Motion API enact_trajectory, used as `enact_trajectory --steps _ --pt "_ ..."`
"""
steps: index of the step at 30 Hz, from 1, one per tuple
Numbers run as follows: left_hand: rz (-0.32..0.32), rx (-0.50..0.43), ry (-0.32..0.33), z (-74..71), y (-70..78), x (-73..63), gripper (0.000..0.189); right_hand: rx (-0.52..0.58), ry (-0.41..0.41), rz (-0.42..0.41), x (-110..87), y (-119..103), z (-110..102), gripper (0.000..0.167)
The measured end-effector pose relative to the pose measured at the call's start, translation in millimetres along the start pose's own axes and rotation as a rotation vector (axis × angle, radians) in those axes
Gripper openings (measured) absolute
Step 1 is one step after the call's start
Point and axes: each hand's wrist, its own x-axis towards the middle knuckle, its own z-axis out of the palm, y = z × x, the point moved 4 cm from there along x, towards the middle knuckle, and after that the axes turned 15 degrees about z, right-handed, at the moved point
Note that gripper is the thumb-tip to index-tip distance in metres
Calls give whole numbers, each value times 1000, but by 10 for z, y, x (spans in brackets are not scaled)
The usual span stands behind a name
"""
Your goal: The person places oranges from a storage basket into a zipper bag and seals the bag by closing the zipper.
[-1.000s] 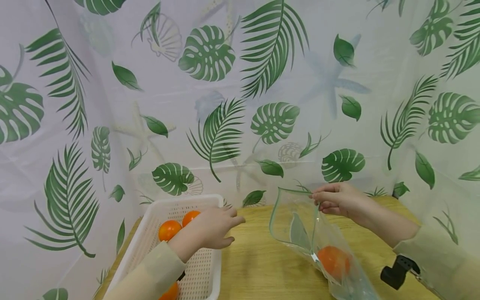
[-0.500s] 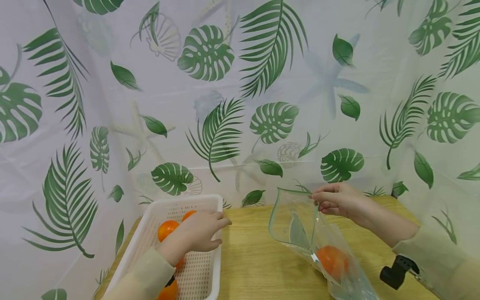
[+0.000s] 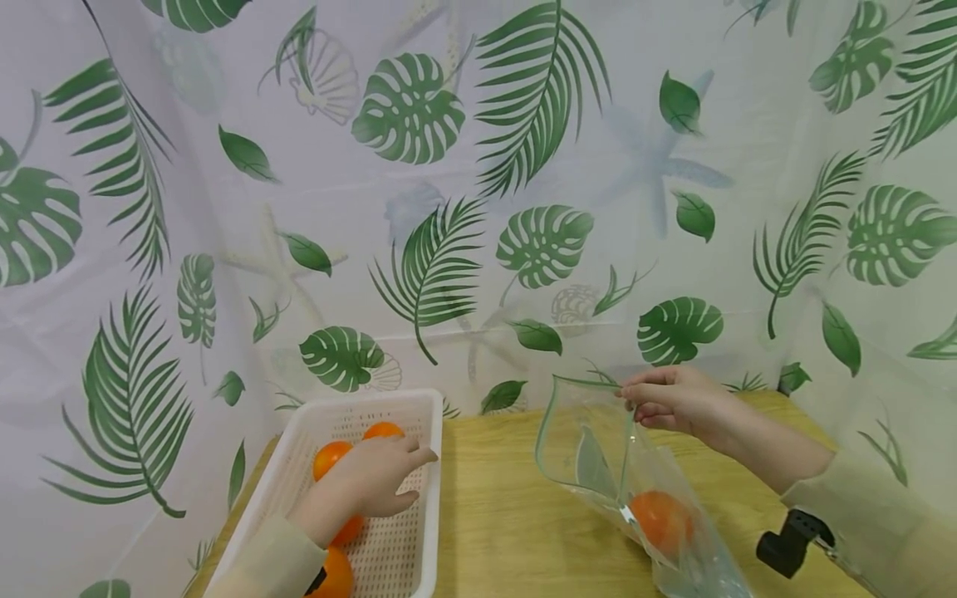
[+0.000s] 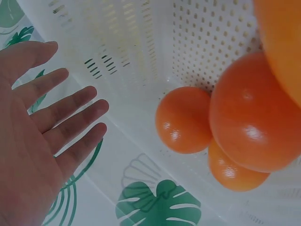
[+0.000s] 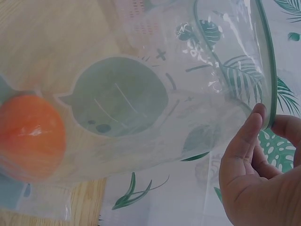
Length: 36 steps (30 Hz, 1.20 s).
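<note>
My left hand is over the white perforated basket, fingers spread and holding nothing. Several round, glossy orange fruits lie in that basket. The left wrist view shows the open palm apart from a cluster of fruits. On the right, the thumb and fingers of my right hand pinch the green-edged mouth of a clear zip bag. The bag's mouth gapes toward the left. One orange fruit rests inside the bag, also visible through the plastic in the right wrist view.
A wooden table lies under the basket and the bag, with bare wood between them. A leaf-printed white curtain stands behind and at both sides. A black strap device is on the right wrist.
My left hand has drawn back leftward and toward me, from above the basket's right rim to over its inside. The right hand and the bag have stayed in place.
</note>
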Motion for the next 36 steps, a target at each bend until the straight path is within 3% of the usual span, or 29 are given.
enact_trajectory --steps 21,33,36 --pt "-122 -56 21 134 -109 -320 49 -7 -6 -6 -8 14 3 30" --pt "-268 -151 -38 266 -317 -445 44 -19 7 7 11 31 -9 36" --pt "-276 -148 -26 288 -380 -493 38 -17 13 10 13 35 -13 38"
